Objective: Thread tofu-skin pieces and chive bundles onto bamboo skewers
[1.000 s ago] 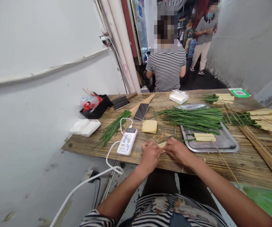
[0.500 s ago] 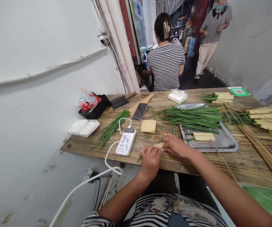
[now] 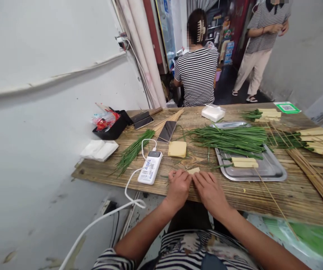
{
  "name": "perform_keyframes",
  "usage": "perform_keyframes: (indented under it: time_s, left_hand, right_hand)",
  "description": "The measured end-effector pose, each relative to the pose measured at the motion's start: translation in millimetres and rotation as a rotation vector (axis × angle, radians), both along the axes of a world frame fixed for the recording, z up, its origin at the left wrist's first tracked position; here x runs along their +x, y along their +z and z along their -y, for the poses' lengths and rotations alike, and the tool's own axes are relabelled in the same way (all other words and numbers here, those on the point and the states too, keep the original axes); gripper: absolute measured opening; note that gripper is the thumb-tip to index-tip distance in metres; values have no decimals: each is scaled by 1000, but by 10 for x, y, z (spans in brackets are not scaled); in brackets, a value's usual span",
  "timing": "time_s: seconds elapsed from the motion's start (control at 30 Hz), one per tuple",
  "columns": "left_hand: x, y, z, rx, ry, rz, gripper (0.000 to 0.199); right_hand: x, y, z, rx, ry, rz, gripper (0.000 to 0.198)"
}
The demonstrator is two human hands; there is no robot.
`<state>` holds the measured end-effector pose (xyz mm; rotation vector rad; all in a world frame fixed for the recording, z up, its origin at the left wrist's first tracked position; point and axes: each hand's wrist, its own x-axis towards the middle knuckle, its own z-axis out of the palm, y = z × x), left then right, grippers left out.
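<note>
Near the table's front edge, a pale yellow tofu-skin roll [image 3: 193, 171] lies partly hidden between my hands, with green chive ends poking out on the left. My left hand [image 3: 178, 185] is closed, its fingers curled over the roll's left part. Pressed together, the fingers of my right hand [image 3: 210, 189] hold the roll's right end down against the wood. Just beyond sits a small stack of square tofu-skin sheets [image 3: 177, 149]. Long chives [image 3: 231, 137] lie across a metal tray [image 3: 274, 174], which also bears a finished roll on a skewer [image 3: 245, 162].
A white power bank [image 3: 150, 168] with a cable and loose chives [image 3: 135, 150] are at left. A phone [image 3: 167, 131], a black box [image 3: 113, 129] and tissues [image 3: 213, 112] stand farther back. Bamboo skewers [image 3: 313, 180] and skewered rolls [image 3: 319, 138] lie at right. Two people are beyond the table.
My right hand has drawn back towards me and now lies flatter, beside my left hand on the roll. The standing person at the back has come closer.
</note>
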<state>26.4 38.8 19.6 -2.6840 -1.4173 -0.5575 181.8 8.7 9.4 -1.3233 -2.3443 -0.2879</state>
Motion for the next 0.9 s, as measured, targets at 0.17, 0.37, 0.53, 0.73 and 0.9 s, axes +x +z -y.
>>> perform_keyframes:
  time_s: [0.17,0.37,0.53,0.73,0.9]
  left_hand:
    - [16,6,45,64,35,-23,14]
    - [35,-74,145,187,94,-6,21]
    - [17,-99,184,236,59,66,21]
    - [5,-61,100,139,33,39,23]
    - [9,-48,46,75,10,-19,22]
  right_hand:
    - [-18,-118,10,13,-29,30,39]
    - [-4,-56,-67,-48,-18,48,38]
    - [1,-47,-73,-47,6,19,36]
    - [113,175,-247,-264,86,-130,31]
    - [180,246,-593,-475,133,-326,40]
